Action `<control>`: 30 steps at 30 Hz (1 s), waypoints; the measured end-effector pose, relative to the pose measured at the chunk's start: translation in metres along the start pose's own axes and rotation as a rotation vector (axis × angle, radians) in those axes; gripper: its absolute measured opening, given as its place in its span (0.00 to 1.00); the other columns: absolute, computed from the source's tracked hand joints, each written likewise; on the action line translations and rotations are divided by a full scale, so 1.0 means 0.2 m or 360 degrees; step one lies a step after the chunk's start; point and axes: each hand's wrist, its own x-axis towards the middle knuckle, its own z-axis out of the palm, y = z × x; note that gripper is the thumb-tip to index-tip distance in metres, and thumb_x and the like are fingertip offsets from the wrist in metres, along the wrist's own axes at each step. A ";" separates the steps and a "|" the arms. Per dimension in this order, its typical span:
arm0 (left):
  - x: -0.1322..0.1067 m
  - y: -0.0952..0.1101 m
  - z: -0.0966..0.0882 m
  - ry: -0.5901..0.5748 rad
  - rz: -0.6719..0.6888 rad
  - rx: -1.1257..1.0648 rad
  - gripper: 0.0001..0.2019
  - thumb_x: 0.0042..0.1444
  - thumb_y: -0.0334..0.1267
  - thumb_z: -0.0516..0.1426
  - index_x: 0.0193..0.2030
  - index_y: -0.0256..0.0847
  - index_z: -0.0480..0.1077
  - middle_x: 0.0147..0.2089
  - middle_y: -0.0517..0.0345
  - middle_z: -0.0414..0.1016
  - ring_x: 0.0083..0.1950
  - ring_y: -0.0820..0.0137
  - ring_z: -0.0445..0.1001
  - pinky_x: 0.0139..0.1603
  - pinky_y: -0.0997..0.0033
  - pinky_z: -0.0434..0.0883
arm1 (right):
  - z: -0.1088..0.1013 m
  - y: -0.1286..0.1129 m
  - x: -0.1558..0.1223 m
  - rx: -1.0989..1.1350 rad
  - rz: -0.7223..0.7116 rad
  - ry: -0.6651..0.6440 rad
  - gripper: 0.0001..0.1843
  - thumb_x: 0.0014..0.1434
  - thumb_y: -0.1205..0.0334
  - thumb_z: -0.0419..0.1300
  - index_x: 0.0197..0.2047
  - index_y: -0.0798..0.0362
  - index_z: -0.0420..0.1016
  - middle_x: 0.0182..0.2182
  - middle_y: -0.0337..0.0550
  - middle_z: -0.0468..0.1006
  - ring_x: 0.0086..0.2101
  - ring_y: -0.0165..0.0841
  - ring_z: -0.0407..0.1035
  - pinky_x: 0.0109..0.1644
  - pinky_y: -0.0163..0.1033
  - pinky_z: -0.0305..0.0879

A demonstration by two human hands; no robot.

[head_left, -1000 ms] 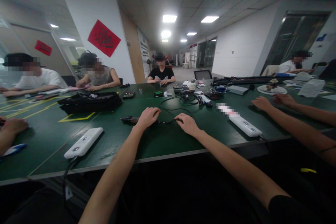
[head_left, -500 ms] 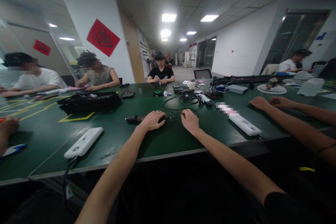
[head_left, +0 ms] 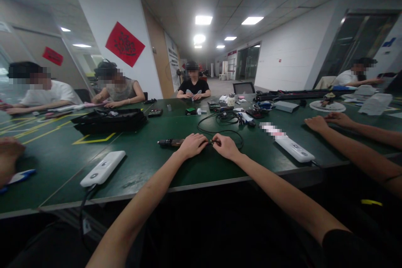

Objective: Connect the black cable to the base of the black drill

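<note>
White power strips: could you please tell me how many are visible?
2: left power strip near the front edge, right power strip right of the right hand; others possibly hidden.

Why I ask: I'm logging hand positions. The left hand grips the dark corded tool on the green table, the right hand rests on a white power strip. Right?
Not quite. The head view shows the right hand pinching the black cable of the dark corded tool beside the left hand; the white power strip lies apart, farther right. The rest holds.
</note>
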 end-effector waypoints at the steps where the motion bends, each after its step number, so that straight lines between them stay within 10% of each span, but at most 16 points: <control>1: 0.00 0.00 0.00 0.0002 -0.0002 -0.0011 0.13 0.71 0.47 0.51 0.50 0.47 0.73 0.48 0.51 0.78 0.51 0.59 0.74 0.55 0.57 0.66 | 0.00 0.01 0.00 0.0022 0.0000 0.0001 0.08 0.62 0.62 0.61 0.45 0.48 0.77 0.31 0.38 0.79 0.32 0.35 0.71 0.36 0.36 0.61; 21: 0.02 0.06 0.02 0.0057 0.0035 -0.0041 0.13 0.73 0.44 0.49 0.53 0.46 0.72 0.49 0.52 0.78 0.52 0.60 0.75 0.54 0.57 0.66 | 0.02 0.09 0.03 0.0261 -0.0103 -0.0015 0.04 0.66 0.62 0.62 0.42 0.53 0.77 0.32 0.40 0.79 0.33 0.33 0.73 0.40 0.37 0.70; 30: 0.03 0.05 -0.02 0.0035 0.0098 -0.0066 0.13 0.71 0.45 0.52 0.53 0.48 0.75 0.50 0.54 0.80 0.52 0.62 0.77 0.54 0.59 0.67 | 0.05 0.14 0.04 0.0211 -0.0117 -0.0143 0.15 0.71 0.54 0.62 0.55 0.55 0.74 0.50 0.47 0.77 0.45 0.37 0.75 0.49 0.47 0.76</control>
